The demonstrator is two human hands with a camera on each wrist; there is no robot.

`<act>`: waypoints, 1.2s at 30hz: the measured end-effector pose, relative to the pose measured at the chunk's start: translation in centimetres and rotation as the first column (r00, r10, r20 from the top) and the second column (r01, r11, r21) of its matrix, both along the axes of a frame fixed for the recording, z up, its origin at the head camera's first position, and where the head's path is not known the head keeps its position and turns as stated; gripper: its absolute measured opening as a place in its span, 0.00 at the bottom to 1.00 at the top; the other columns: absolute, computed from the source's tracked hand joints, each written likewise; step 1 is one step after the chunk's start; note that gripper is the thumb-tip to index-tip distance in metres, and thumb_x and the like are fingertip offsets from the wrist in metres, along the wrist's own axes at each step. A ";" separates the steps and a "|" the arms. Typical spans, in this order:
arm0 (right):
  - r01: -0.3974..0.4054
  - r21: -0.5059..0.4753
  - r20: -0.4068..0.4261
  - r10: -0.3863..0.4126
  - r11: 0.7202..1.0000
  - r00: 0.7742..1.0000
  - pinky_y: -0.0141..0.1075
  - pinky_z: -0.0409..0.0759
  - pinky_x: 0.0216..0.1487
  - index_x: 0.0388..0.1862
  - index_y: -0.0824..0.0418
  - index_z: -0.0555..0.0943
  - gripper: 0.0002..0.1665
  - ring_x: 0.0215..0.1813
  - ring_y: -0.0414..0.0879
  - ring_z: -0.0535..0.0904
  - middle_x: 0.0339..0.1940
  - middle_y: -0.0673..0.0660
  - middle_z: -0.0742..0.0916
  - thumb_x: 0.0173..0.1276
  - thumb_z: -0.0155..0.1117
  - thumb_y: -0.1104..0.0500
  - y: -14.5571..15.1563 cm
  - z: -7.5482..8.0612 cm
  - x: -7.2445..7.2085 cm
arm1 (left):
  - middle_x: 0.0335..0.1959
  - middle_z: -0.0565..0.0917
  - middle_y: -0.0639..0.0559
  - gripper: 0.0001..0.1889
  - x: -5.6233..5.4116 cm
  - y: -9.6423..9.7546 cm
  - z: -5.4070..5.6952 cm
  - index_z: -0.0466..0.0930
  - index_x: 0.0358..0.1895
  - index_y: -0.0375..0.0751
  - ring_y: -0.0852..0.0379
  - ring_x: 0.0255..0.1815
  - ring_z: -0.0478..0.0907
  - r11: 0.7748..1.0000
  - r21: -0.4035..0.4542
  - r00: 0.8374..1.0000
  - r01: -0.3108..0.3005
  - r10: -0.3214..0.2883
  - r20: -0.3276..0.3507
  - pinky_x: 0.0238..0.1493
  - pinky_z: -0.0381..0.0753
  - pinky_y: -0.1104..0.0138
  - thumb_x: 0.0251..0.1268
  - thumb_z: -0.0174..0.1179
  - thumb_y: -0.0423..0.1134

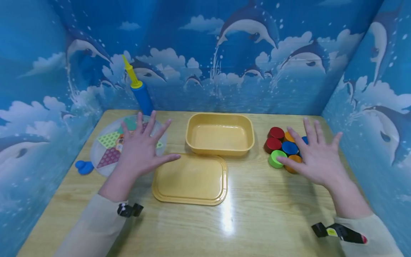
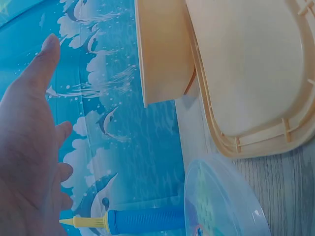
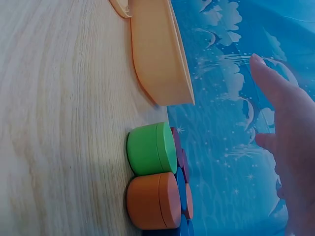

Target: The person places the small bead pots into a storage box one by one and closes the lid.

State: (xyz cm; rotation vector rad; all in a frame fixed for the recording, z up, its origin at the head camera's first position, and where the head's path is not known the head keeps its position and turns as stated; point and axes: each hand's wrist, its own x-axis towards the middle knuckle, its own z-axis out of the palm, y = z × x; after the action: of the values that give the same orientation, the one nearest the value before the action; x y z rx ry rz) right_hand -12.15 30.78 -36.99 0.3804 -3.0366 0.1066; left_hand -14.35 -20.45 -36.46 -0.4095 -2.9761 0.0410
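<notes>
My left hand (image 1: 140, 148) is held with its fingers spread above a round translucent container (image 1: 99, 142) with a patterned top. Its thumb reaches over the corner of a flat yellow lid (image 1: 191, 180) on the table. My right hand (image 1: 321, 157) hovers, fingers spread, over a group of small round tins, among them a green tin (image 3: 151, 149), an orange tin (image 3: 153, 201), a red tin (image 1: 273, 145) and a blue tin (image 1: 289, 147). Neither hand holds anything. A yellow rectangular box (image 1: 219, 137) stands between the hands, its top uncovered. The right hand hides part of the tin group.
A blue hand pump (image 1: 142, 100) with a yellow nozzle stands behind the round container. A small blue object (image 1: 84, 167) lies at the table's left edge. Dolphin-printed cloth walls (image 1: 205, 71) enclose the wooden table (image 1: 257, 214) at the back and sides.
</notes>
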 end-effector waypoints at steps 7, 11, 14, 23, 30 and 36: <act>0.018 -0.018 -0.029 -0.018 1.000 0.999 0.82 0.19 0.69 0.89 0.51 0.52 0.65 0.85 0.69 0.29 0.88 0.63 0.37 0.66 0.63 0.21 0.7 0.2 1.2 | 0.88 0.33 0.47 0.62 0.9 -0.8 -0.1 0.40 0.88 0.66 0.40 0.84 0.19 0.998 0.057 1.000 -0.025 0.024 0.013 0.71 0.09 0.33 0.52 0.41 0.92; 0.029 -0.068 -0.043 -0.032 0.997 0.999 0.80 0.20 0.72 0.88 0.52 0.54 0.62 0.86 0.69 0.32 0.89 0.62 0.37 0.67 0.64 0.23 1.2 0.2 2.1 | 0.88 0.34 0.48 0.61 1.3 -1.2 -0.2 0.41 0.88 0.65 0.40 0.85 0.23 0.996 0.081 0.999 -0.043 0.040 0.028 0.73 0.16 0.28 0.53 0.45 0.91; 0.022 -0.136 -0.063 -0.031 0.990 0.998 0.78 0.23 0.75 0.87 0.55 0.58 0.59 0.85 0.71 0.36 0.89 0.62 0.39 0.68 0.68 0.27 1.5 0.0 2.9 | 0.88 0.37 0.48 0.61 1.7 -1.4 -0.1 0.44 0.88 0.64 0.40 0.86 0.27 0.991 0.117 0.997 -0.058 0.052 0.053 0.76 0.23 0.27 0.54 0.46 0.91; 0.042 -0.461 -0.041 -0.069 0.886 0.997 0.84 0.39 0.72 0.85 0.58 0.63 0.53 0.84 0.73 0.41 0.89 0.57 0.44 0.68 0.78 0.46 2.8 -1.1 4.6 | 0.84 0.58 0.36 0.57 3.5 -2.4 -0.3 0.53 0.87 0.55 0.28 0.81 0.55 0.963 0.248 0.992 -0.106 0.084 0.097 0.77 0.49 0.26 0.61 0.52 0.85; 0.053 -0.630 -0.034 -0.096 0.774 0.995 0.83 0.43 0.73 0.81 0.65 0.67 0.49 0.86 0.66 0.43 0.89 0.59 0.51 0.66 0.80 0.60 3.8 -2.4 5.4 | 0.83 0.62 0.38 0.52 4.7 -3.3 -1.0 0.53 0.87 0.58 0.28 0.77 0.63 0.891 0.422 0.978 -0.168 0.099 0.182 0.67 0.67 0.24 0.66 0.57 0.78; 0.089 -0.635 -0.023 -0.134 0.768 0.991 0.20 0.53 0.74 0.82 0.61 0.67 0.47 0.85 0.63 0.49 0.88 0.56 0.54 0.68 0.78 0.60 4.4 -3.5 5.9 | 0.82 0.63 0.38 0.47 5.4 -4.2 -1.7 0.54 0.86 0.57 0.30 0.78 0.62 0.842 0.508 0.975 -0.179 0.083 0.207 0.72 0.64 0.28 0.71 0.59 0.72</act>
State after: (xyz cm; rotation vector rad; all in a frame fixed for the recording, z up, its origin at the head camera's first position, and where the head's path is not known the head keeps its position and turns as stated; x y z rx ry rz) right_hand -6.27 35.14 -40.47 0.1335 -2.7132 1.0520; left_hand -8.92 -24.62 -38.12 -0.1397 -3.0005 -0.8202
